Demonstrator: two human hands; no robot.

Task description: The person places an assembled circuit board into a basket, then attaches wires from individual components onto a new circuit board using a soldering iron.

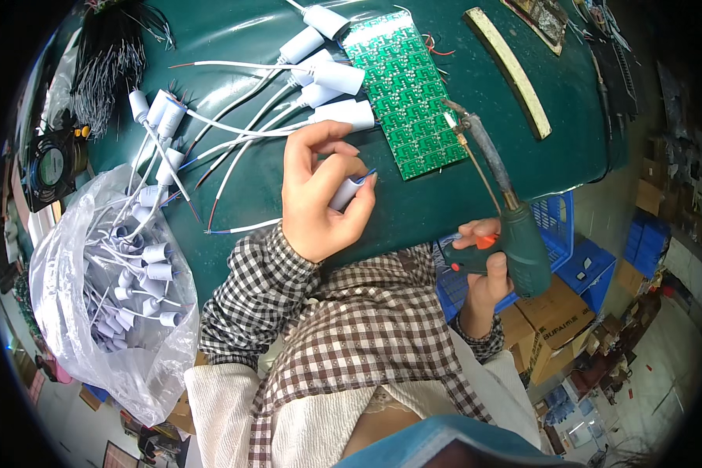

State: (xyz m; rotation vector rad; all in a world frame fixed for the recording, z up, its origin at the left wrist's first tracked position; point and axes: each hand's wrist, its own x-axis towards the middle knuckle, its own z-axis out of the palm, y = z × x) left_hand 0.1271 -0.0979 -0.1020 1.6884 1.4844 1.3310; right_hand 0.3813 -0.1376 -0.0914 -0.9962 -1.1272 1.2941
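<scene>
My left hand (320, 199) pinches a white plastic cylinder (343, 194), and a blue wire end sticks out at its open side. My right hand (485, 282) grips a dark green soldering gun (529, 261) with an orange-red trigger. The gun's long tip and thin brass tube point up beside the right edge of a green circuit board panel (404, 90). Just beyond my left hand lie several white cylinders with cables (339, 77), their white cables fanning out to the left. My fingers hide much of the held cylinder.
A clear plastic bag (54, 312) full of wired white cylinders hangs at the table's left edge. Black wires (113, 74) and a fan (52, 168) are at far left. A curved pale strip (507, 70) lies right of the panel. Blue crates (558, 222) and cardboard boxes (554, 320) stand below right.
</scene>
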